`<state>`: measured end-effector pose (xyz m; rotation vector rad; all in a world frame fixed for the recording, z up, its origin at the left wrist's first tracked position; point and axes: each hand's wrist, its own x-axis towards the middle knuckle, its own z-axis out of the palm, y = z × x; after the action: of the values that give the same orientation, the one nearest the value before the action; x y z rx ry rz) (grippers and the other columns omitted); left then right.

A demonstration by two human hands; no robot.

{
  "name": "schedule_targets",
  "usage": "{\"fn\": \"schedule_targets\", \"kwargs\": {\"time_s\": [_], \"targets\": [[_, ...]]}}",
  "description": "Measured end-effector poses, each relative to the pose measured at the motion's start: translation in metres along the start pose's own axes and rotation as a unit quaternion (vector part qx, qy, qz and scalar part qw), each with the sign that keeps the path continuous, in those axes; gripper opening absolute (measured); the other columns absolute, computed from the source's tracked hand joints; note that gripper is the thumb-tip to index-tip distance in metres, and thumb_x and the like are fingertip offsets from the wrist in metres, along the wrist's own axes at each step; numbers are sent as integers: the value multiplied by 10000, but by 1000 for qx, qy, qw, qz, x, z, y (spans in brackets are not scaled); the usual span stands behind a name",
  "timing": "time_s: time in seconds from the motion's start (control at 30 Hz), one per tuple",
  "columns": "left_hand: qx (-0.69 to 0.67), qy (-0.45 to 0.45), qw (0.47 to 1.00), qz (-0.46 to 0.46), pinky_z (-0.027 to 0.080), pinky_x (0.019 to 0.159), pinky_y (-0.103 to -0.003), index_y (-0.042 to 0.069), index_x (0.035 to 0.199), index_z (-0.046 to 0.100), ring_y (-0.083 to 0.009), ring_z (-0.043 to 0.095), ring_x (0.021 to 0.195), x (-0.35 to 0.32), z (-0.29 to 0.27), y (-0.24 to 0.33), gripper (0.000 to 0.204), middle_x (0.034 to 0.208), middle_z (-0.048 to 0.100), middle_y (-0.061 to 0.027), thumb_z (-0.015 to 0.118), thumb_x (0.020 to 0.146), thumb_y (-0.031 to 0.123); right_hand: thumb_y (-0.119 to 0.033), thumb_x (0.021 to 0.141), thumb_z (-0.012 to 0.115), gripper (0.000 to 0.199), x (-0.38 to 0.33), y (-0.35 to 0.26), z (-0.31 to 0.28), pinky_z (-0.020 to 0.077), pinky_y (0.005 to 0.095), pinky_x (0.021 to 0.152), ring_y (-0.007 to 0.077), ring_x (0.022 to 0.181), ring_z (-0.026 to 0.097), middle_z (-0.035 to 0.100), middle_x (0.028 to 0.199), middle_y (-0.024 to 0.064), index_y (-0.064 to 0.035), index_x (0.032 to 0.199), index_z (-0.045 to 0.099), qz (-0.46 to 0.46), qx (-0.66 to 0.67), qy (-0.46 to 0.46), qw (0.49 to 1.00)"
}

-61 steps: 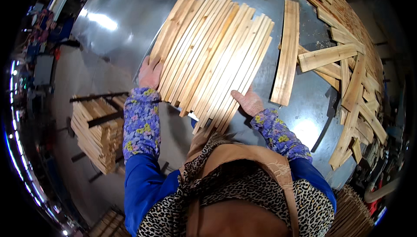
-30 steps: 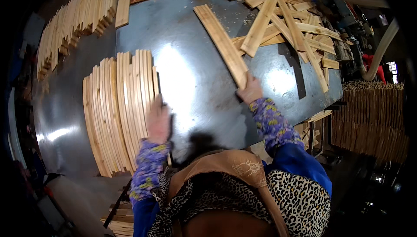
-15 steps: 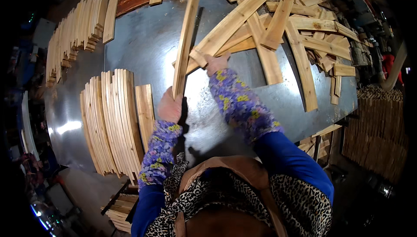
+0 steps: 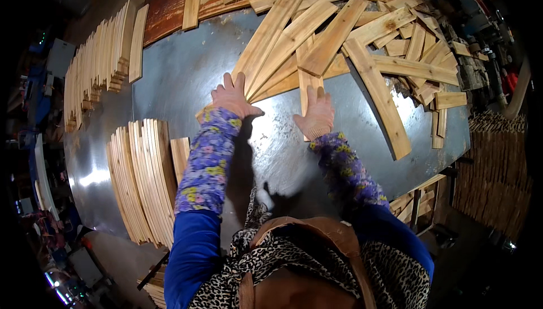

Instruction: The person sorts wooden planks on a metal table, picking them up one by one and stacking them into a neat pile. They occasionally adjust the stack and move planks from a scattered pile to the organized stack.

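My left hand (image 4: 233, 97) lies with spread fingers on the near end of a wooden board (image 4: 270, 29), which slants away from me over other boards. Beside it a second slanting board (image 4: 300, 37) fans out to the right. My right hand (image 4: 318, 114) rests, fingers stretched, on the near end of a narrower board (image 4: 305, 82). That board's far part runs under a darker board (image 4: 332, 37). Both hands are open, with nothing wrapped in their fingers.
A metal-topped table (image 4: 271, 139) carries everything. Upright rows of boards (image 4: 148, 179) stand at left, with another row (image 4: 102, 54) farther back. A jumbled heap of boards (image 4: 418, 54) fills the far right. One long board (image 4: 379, 99) lies nearer on the right.
The board my left hand held on edge now lies flat on the pile, and that hand has opened on its near end. My right hand has moved right and nearer, onto another board.
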<state>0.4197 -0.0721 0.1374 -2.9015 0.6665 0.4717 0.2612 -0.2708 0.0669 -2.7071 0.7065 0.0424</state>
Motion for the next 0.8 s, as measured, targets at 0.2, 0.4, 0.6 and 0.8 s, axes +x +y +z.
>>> {"fn": "schedule_targets", "kwargs": {"time_s": [0.2, 0.4, 0.6, 0.8], "targets": [[-114, -40, 988, -92, 585, 1035, -539, 263, 1686, 293, -481, 653, 1263, -17, 25, 3, 1067, 1374, 563, -277, 873, 790, 271, -276, 791, 844, 972, 4, 49, -37, 455, 521, 1202, 500, 1429, 484, 379, 1692, 253, -87, 1636, 401, -14, 76, -56, 995], [-704, -252, 663, 6, 573, 1116, -525, 92, 1628, 435, -348, 762, 1162, -156, 59, -26, 911, 1275, 749, -243, 856, 862, 348, -143, 832, 769, 898, -66, 99, -90, 504, 417, 1161, 313, 1365, 621, 607, 1508, 200, -54, 1661, 437, 15, 496, -215, 841], [-942, -147, 275, -123, 683, 911, -557, -88, 1498, 544, -436, 775, 1085, -263, 150, -33, 720, 1291, 732, -296, 727, 897, 263, -47, 893, 667, 806, -198, 29, 26, 500, 356, 1146, 213, 1293, 646, 667, 1444, 131, -38, 1663, 430, 3, 689, -286, 666], [-925, -67, 295, -231, 594, 1094, -481, -47, 1544, 548, -358, 760, 1155, -331, 201, -44, 614, 1384, 716, -239, 634, 1018, 255, -140, 975, 649, 707, -282, -50, 79, 457, 380, 1191, 239, 1395, 582, 638, 1488, 145, 24, 1627, 431, -48, 635, -331, 696]]}}
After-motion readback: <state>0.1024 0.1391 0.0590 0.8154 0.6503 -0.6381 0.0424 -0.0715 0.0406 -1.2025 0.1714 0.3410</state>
